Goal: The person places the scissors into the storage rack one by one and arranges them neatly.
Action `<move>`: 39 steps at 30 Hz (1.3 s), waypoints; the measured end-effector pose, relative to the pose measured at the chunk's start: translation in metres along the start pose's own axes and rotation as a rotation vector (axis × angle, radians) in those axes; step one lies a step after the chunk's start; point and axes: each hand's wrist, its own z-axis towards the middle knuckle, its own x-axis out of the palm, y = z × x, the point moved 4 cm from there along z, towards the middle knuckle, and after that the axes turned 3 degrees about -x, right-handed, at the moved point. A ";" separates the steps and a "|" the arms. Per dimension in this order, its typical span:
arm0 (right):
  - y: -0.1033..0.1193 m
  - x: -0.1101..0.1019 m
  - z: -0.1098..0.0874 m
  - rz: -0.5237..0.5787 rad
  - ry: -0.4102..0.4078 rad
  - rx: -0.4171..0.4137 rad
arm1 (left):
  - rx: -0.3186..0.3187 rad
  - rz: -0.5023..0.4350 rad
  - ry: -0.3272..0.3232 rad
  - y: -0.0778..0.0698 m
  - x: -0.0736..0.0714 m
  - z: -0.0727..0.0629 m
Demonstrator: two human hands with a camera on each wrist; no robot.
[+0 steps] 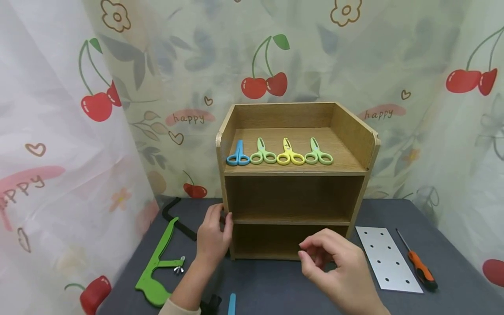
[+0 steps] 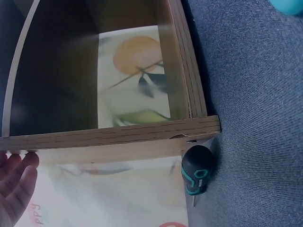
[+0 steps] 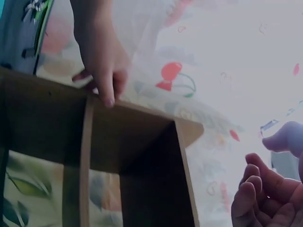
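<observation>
A small wooden shelf (image 1: 291, 221) with three levels stands upright on the dark table. My left hand (image 1: 214, 236) holds its left side panel, thumb at the front edge and fingers on the outer face. In the right wrist view the same left hand (image 3: 105, 61) is seen on that panel's edge. My right hand (image 1: 338, 264) hovers in front of the bottom level, fingers loosely bent, holding nothing. On the top level lie blue scissors (image 1: 238, 154), yellow scissors (image 1: 290, 153) and two green pairs, a left one (image 1: 262, 152) and a right one (image 1: 318, 152).
A green-framed saw (image 1: 157, 262) lies left of the shelf. At the right are a white perforated plate (image 1: 387, 258) and an orange-black screwdriver (image 1: 419, 264). A black-teal screwdriver (image 2: 197, 169) lies by the shelf's left side. A blue strip (image 1: 232, 304) shows at the front. Patterned curtains surround the table.
</observation>
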 end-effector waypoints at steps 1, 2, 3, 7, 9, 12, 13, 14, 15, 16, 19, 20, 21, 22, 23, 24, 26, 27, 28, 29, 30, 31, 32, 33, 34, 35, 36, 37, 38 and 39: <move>0.001 0.003 -0.001 0.005 -0.001 -0.030 | 0.000 0.000 0.002 0.000 0.000 0.000; 0.001 0.006 -0.002 0.009 0.001 -0.054 | 0.001 -0.001 0.003 0.000 0.000 0.000; 0.002 0.010 -0.003 0.015 0.005 -0.073 | 0.004 -0.002 0.001 0.000 0.001 0.000; 0.003 0.023 -0.006 0.047 0.040 -0.115 | 0.005 -0.003 -0.003 0.002 0.001 0.000; 0.004 0.029 -0.007 0.070 0.061 -0.132 | 0.005 -0.001 -0.003 0.003 0.001 0.000; 0.004 0.039 -0.009 0.096 0.091 -0.167 | 0.007 0.000 -0.001 0.003 0.000 0.001; 0.004 0.041 -0.010 0.103 0.101 -0.179 | 0.008 -0.002 -0.001 0.003 -0.001 0.002; 0.004 0.044 -0.011 0.103 0.108 -0.199 | 0.008 -0.002 0.000 0.003 -0.001 0.002; 0.004 0.046 -0.012 0.107 0.121 -0.209 | 0.009 -0.003 -0.001 0.003 -0.001 0.002; 0.004 0.049 -0.014 0.113 0.137 -0.214 | 0.008 -0.005 0.000 0.003 0.000 0.002; 0.003 0.056 -0.019 0.134 0.195 -0.208 | 0.007 -0.007 0.001 0.002 0.000 0.000; 0.003 0.058 -0.021 0.137 0.212 -0.204 | 0.008 -0.007 0.000 0.002 0.001 -0.001; 0.003 0.060 -0.022 0.144 0.234 -0.189 | 0.007 -0.007 0.001 0.002 0.001 -0.001; 0.003 0.063 -0.024 0.151 0.254 -0.180 | 0.006 -0.008 0.003 0.002 0.001 -0.002; 0.004 0.066 -0.026 0.157 0.274 -0.174 | 0.010 -0.006 0.000 0.002 0.001 -0.002; 0.004 0.068 -0.028 0.164 0.296 -0.164 | 0.012 -0.006 -0.001 0.002 0.001 -0.003; 0.005 0.073 -0.031 0.184 0.347 -0.132 | 0.013 -0.004 -0.001 0.002 0.002 -0.003; 0.005 0.075 -0.032 0.197 0.377 -0.110 | 0.011 -0.003 0.001 0.003 0.002 -0.003; 0.006 0.077 -0.033 0.210 0.403 -0.095 | 0.009 -0.004 0.003 0.003 0.002 -0.003; 0.006 0.079 -0.035 0.220 0.428 -0.078 | 0.009 -0.004 0.002 0.002 0.002 -0.003; 0.006 0.082 -0.036 0.234 0.457 -0.055 | 0.007 -0.003 0.004 0.002 0.002 -0.003; 0.006 0.084 -0.038 0.241 0.478 -0.047 | 0.008 -0.003 0.003 0.002 0.002 -0.003; 0.006 0.086 -0.039 0.247 0.497 -0.045 | 0.008 -0.004 0.002 0.002 0.002 -0.003; 0.006 0.088 -0.041 0.256 0.525 -0.039 | 0.007 -0.004 0.003 0.002 0.002 -0.003; 0.006 0.091 -0.042 0.262 0.547 -0.043 | 0.005 -0.004 0.005 0.002 0.002 -0.003; 0.005 0.094 -0.044 0.262 0.573 -0.048 | 0.009 -0.004 0.002 0.002 0.002 -0.003; 0.005 0.097 -0.046 0.259 0.600 -0.050 | 0.011 -0.005 0.001 0.002 0.002 -0.003; 0.005 0.100 -0.048 0.259 0.619 -0.059 | 0.014 -0.006 -0.002 0.002 0.002 -0.003; 0.005 0.104 -0.051 0.259 0.634 -0.061 | 0.011 -0.007 0.000 0.002 0.002 -0.004; 0.005 0.107 -0.054 0.258 0.640 -0.071 | 0.009 -0.008 0.002 0.002 0.002 -0.004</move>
